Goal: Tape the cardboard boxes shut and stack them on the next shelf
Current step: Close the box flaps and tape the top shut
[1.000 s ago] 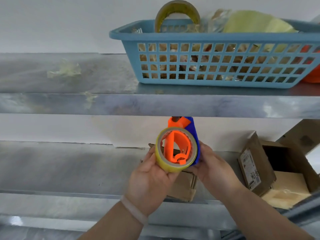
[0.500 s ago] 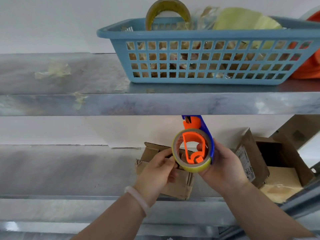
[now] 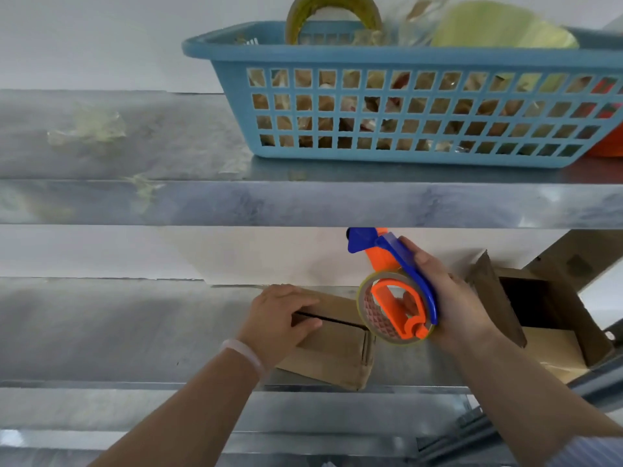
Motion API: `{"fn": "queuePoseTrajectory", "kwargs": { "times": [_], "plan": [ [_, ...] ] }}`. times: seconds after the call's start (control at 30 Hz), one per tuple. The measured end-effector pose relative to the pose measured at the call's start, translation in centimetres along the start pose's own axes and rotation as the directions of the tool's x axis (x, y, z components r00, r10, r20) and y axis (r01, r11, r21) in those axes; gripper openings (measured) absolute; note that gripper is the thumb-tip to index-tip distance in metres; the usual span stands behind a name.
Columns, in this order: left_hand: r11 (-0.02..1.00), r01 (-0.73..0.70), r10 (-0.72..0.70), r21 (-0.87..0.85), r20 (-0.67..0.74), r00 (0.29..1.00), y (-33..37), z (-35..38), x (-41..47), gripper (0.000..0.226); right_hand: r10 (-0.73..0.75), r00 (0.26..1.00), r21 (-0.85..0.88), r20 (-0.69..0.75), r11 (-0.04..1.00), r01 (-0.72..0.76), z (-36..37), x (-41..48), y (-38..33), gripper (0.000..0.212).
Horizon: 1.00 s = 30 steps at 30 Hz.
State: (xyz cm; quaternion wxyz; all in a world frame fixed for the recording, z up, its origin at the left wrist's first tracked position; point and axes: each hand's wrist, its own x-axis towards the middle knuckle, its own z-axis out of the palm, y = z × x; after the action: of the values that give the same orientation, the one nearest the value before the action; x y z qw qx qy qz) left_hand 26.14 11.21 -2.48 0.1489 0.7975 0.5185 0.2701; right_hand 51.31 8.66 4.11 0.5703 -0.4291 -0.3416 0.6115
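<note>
blue basket | tape roll, green bag inside | orange item beside

I can read no text, label, brand or number on my feed: the small cardboard box shows plain brown card, the tape dispenser and blue basket plain plastic, the open box only blur
</note>
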Motion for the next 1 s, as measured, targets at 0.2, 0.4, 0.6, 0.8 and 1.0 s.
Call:
{"fn": "queuePoseTrajectory", "kwargs": {
  "times": [0.2, 0.4, 0.6, 0.8, 1.0],
  "plan": [
    [0.998, -0.018, 0.024, 0.059, -0.108, 0.994, -0.7, 1.3, -0.3, 0.024, -0.015, 0.993, -0.258, 0.118, 0.965, 0.046, 1.0, 1.4, -0.3, 0.049],
    [0.996, 0.045, -0.036, 0.072, -0.115, 0.993, -0.6, 1.9, -0.1, 0.018, 0.052, 0.974, -0.443, 0.222, 0.895, 0.053, 2.3, 2.5, 1.0, 0.048],
    [0.75, 0.46, -0.479, -0.475, 0.09, 0.873, -0.2, -1.8, 1.6, 0.027, 0.113, 0.951, -0.508, 0.289, 0.86, 0.052, 1.7, 2.9, 1.4, 0.047],
    [0.064, 0.668, -0.402, -0.741, 0.594, 0.697, 0.6, -3.8, 2.6, 0.036, 0.104, 0.942, -0.534, 0.318, 0.841, 0.087, 1.9, 3.2, 1.5, 0.038],
    [-0.21, 0.628, -0.343, -0.749, 0.658, 0.67, 0.0, -3.7, 2.2, 0.023, 0.104, 0.931, -0.536, 0.349, 0.838, 0.107, 1.9, 3.3, 1.5, 0.042]
  ]
}}
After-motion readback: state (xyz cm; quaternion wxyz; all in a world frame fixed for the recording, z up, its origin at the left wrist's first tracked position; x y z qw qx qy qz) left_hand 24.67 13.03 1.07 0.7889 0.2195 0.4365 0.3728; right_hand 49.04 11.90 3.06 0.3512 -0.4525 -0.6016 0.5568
